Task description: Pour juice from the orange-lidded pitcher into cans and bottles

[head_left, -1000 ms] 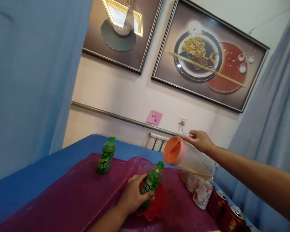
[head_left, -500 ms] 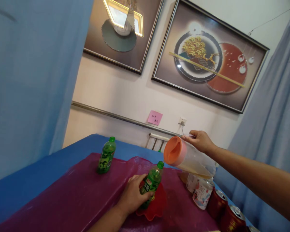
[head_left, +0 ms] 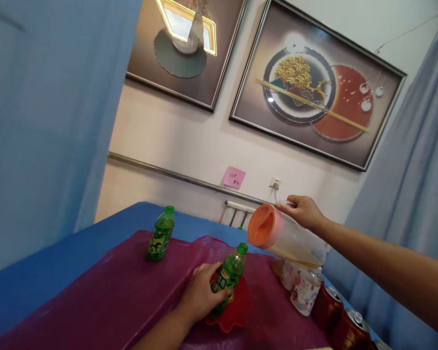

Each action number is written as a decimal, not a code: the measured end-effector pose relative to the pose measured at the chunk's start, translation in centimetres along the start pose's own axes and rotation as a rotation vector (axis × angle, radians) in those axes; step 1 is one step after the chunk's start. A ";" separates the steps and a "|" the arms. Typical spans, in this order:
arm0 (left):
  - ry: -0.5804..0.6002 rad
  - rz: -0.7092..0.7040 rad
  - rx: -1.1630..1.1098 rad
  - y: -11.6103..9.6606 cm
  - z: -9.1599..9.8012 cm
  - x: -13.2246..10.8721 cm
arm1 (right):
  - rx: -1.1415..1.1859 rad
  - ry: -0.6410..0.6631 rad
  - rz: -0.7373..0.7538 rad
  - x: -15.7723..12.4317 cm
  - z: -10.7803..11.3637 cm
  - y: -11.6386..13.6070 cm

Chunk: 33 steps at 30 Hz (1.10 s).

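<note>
A curtained indoor room, perhaps a treatment room or a ward, seen from where I stand; its exact type cannot be settled. A left curtain (head_left: pixel 51 121) and a right curtain (head_left: pixel 405 194), both blue, flank a broad blue surface (head_left: pixel 95 238) partly covered by a purple plastic sheet (head_left: pixel 95 291). On the pale wall (head_left: pixel 168 131) behind: a left framed picture (head_left: pixel 179 63) and a right framed picture (head_left: pixel 354 102) (decoration that would suit a home equally well), a metal pipe (head_left: pixel 190 180), a wall socket (head_left: pixel 276 182) with a cord, and a pink handwritten note (head_left: pixel 234 178).
</note>
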<state>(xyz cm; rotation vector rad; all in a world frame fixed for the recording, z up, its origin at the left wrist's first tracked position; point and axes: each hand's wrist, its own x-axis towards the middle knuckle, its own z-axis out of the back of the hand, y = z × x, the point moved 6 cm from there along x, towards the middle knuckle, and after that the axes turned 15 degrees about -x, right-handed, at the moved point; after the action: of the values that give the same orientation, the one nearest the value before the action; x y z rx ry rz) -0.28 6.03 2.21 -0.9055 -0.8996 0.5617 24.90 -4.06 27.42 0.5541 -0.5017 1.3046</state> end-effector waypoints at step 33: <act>-0.009 0.001 0.006 0.0 0.1 -0.2 | -0.014 0.009 0.000 0.0 0.1 0.3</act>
<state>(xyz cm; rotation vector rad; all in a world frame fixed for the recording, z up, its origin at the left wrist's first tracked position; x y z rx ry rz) -0.49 5.90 2.11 -0.8990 -0.9050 0.5691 24.59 -4.09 27.57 0.5365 -0.5027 1.3024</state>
